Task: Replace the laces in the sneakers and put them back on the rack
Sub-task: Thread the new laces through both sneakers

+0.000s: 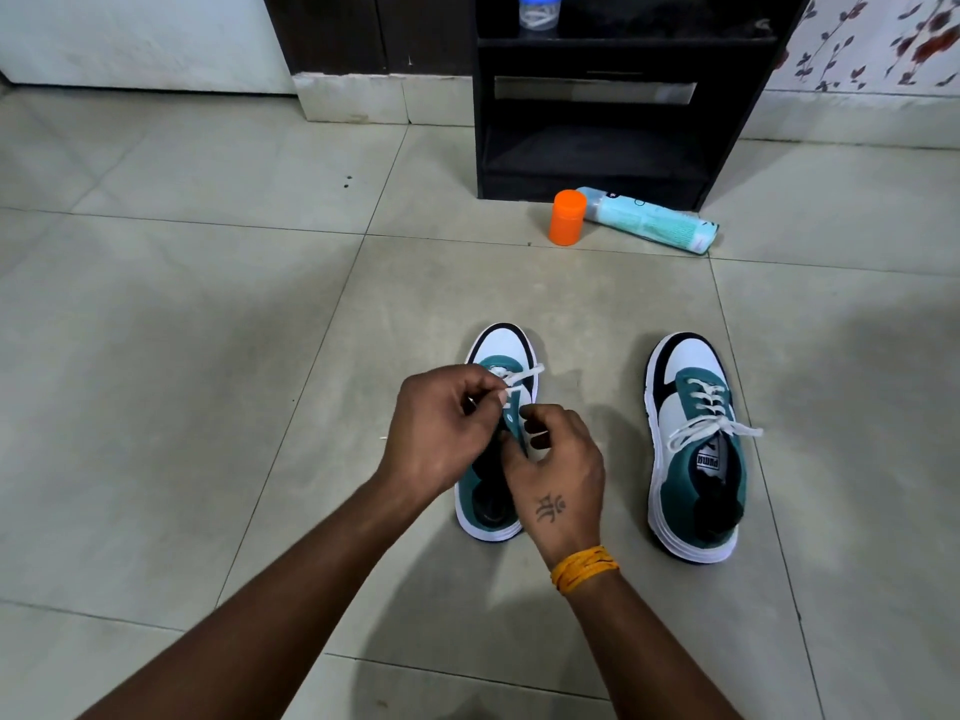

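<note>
Two white, teal and black sneakers stand on the tiled floor, toes pointing away from me. The left sneaker [503, 345] has a white lace [524, 377] threaded only near its toe. My left hand [441, 433] pinches that lace over the eyelets. My right hand [558, 470] hovers just behind it over the tongue, fingers curled, apparently pinching the lace's other end; the grip is partly hidden. The right sneaker [693, 444] is fully laced with a white lace [711, 426] tied in a bow. The black shoe rack [592, 106] stands ahead against the wall.
An orange-capped container [568, 218] stands and a light-blue packet [649, 220] lies on the floor in front of the rack. A clear jar with a blue lid [539, 10] sits on the rack's upper shelf. A patterned wall is at the right.
</note>
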`<state>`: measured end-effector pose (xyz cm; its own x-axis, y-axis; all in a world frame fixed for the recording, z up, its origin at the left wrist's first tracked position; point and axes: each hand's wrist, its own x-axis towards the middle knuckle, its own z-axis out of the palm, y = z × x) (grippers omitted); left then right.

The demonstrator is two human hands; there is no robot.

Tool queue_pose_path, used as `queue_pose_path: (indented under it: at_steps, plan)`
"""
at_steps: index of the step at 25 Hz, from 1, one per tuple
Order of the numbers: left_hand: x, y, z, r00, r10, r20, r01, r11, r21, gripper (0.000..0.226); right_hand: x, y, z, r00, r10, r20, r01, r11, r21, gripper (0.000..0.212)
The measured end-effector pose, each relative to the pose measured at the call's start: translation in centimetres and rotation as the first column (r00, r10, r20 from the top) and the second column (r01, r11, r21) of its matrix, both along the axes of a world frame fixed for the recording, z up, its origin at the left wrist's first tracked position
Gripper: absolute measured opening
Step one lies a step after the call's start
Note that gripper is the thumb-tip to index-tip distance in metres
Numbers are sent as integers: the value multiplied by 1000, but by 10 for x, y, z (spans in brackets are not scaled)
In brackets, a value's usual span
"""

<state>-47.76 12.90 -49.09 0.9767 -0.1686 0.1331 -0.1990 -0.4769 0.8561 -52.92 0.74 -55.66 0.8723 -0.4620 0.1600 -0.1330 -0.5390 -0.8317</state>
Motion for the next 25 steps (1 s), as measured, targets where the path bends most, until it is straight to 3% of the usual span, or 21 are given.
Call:
queue_pose_path:
  at_steps: [3, 10, 17, 20, 25]
  plan:
    - [-7, 3, -13, 975, -99, 196, 70, 986, 152, 9, -2, 3, -6, 1000, 8, 18, -8, 1000, 10, 16]
    - [-10, 17, -45, 948, -133, 290, 26, 939, 344, 8, -4, 4, -13, 998, -12, 63, 8, 998, 56, 19]
    - [-5, 18, -54, 879, -236, 415, -30, 840, 541, 20, -5, 5, -14, 997, -13, 76, 8, 998, 67, 17]
    - [-7, 14, -55, 901, -181, 395, -53, 856, 514, 16, -6, 5, -15, 996, -12, 88, 5, 997, 75, 17]
    - [-11, 8, -63, 961, 12, 277, -88, 960, 266, 5, -8, 7, -14, 994, -4, 113, -8, 994, 108, 20]
